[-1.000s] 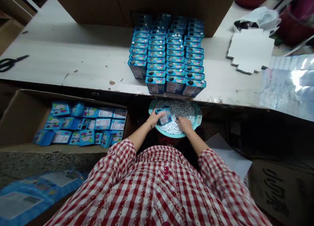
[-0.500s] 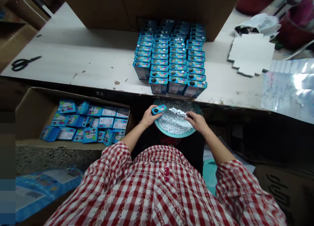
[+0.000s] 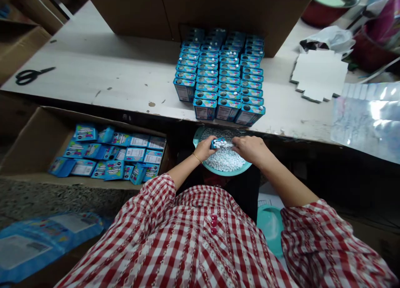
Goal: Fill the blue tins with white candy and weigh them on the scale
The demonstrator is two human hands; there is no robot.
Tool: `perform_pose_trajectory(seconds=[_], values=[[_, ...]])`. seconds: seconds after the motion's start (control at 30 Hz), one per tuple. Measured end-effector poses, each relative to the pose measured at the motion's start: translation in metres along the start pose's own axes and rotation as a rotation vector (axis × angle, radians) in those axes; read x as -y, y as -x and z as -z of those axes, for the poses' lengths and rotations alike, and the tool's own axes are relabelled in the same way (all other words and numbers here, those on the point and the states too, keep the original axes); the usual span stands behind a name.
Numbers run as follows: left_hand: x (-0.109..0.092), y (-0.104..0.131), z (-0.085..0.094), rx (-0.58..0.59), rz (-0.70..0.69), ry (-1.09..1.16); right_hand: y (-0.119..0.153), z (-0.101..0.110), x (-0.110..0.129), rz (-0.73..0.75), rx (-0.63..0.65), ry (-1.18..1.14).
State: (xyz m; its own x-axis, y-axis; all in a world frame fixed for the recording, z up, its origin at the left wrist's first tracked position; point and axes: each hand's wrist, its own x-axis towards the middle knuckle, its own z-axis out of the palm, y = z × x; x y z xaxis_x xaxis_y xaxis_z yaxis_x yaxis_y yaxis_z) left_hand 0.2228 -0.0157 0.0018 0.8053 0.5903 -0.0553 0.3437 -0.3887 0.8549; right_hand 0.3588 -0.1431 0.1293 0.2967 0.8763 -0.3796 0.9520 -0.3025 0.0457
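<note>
My left hand is closed around a small blue candy box, tilted over a turquoise basin. White candies lie heaped at the box's opening. Closed too, my right hand grips a small scoop heaped with white candies, held against the box's mouth; the candies and fingers hide most of the scoop. Below both hands, loose white candies fill the basin.
Rows of upright blue candy boxes stand on the white table. To the left, a cardboard carton holds several more blue boxes. Scissors lie at the table's left, flat white card at its right. A turquoise lid-like piece sits low right.
My right hand has brought the scoop of candies leftward to the box. My left hand has moved right and tipped the box, and candies now cover its opening.
</note>
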Motion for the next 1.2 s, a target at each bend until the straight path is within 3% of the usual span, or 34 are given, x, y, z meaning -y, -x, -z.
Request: perform_pose_trajectory(seconds=[0.2, 0.33, 0.43, 0.53, 0.63, 0.7, 0.8, 0.9, 1.07, 1.2], values=[[0.001, -0.002, -0.005, 0.012, -0.003, 0.031, 0.003, 0.013, 0.017, 0.048, -0.051, 0.036], [0.004, -0.001, -0.002, 0.007, -0.012, 0.119, 0.016, 0.010, 0.000, -0.001, -0.074, 0.025], [0.011, 0.000, 0.007, -0.063, 0.045, 0.245, 0.024, -0.021, -0.028, -0.088, -0.061, 0.001], [0.024, 0.000, 0.013, -0.172, 0.152, 0.372, 0.017, -0.077, -0.043, -0.146, 0.046, -0.038], [0.038, -0.001, 0.007, -0.176, 0.265, 0.492, -0.007, -0.130, -0.030, -0.167, 0.119, -0.135], [0.045, -0.003, -0.002, -0.149, 0.332, 0.594, -0.026, -0.153, -0.012, -0.208, 0.101, -0.237], [0.046, -0.006, -0.016, -0.107, 0.399, 0.741, -0.046, -0.169, 0.007, -0.271, 0.034, -0.396], [0.040, -0.003, -0.017, -0.073, 0.406, 0.808, -0.051, -0.178, 0.006, -0.280, -0.027, -0.575], [0.029, 0.010, 0.010, -0.095, 0.302, 0.744, -0.047, -0.188, -0.011, -0.218, -0.165, -0.866], [0.032, 0.015, 0.030, -0.173, 0.165, 0.425, -0.039, -0.181, -0.025, -0.145, -0.265, -0.956]])
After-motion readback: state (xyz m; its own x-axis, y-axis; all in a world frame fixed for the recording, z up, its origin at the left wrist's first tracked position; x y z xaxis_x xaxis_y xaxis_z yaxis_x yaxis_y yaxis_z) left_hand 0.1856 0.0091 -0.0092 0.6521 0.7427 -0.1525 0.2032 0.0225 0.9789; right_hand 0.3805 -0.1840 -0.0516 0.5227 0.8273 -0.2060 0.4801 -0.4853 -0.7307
